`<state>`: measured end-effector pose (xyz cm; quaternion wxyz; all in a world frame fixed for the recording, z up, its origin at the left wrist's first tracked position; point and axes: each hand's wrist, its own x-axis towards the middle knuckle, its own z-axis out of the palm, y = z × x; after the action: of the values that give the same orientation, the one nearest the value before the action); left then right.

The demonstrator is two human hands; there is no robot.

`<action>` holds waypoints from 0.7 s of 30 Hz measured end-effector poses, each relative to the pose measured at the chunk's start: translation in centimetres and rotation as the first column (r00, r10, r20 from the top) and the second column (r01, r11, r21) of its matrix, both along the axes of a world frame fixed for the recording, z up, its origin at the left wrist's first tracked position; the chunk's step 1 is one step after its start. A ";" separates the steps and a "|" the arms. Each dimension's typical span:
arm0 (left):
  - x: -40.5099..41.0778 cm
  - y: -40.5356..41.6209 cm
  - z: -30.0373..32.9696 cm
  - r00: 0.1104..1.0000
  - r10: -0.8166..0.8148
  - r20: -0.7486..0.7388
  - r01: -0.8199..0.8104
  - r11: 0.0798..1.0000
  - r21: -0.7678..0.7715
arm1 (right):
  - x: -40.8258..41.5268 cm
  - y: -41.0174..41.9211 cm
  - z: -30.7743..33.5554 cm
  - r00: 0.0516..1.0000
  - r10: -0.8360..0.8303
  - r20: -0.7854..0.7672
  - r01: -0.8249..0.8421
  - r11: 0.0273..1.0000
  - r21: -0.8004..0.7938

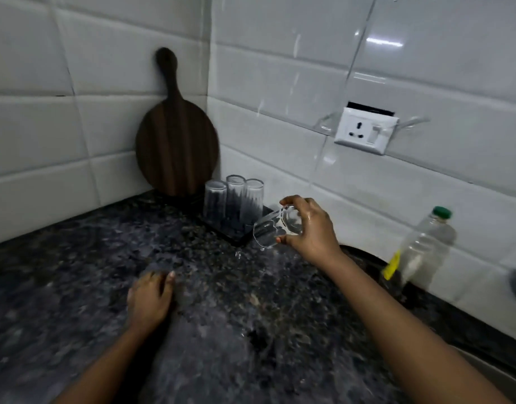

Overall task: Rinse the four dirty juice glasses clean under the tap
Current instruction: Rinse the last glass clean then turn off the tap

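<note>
Meanwhile the right hand (309, 228) gripped a tilted glass (275, 228) beside three upturned glasses (235, 199); the left hand (150, 298) lay empty, flat on the counter (76, 272).

A round dark wooden cutting board with a handle (176, 141) leans upright in the back corner of the dark speckled granite countertop (76, 272). A clear plastic bottle with a green cap (423, 246) stands at the counter's right edge. A white wall socket (366, 130) sits on the white tiled wall (280, 68).
</note>
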<state>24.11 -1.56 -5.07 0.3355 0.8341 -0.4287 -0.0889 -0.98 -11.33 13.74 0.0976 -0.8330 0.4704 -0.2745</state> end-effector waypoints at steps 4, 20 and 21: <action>1.5 -0.9 -1.8 0.987 -0.066 0.146 0.053 0.994 0.091 | 6.3 -4.5 -1.9 0.999 -0.026 -0.031 0.027 0.999 0.041; 1.1 -1.1 -1.9 0.972 -0.060 0.225 0.031 0.991 0.132 | 14.1 -12.5 -5.8 0.974 -0.052 -0.219 0.091 0.981 0.174; 1.0 -1.1 -1.8 0.972 -0.058 0.227 0.028 0.991 0.134 | 14.3 -12.8 -5.9 0.972 -0.048 -0.229 0.088 0.981 0.172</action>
<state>25.16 -2.64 -6.87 0.2265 0.8493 -0.4762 -0.0266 13.31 -24.09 7.89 0.1098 -0.8296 0.5297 -0.1384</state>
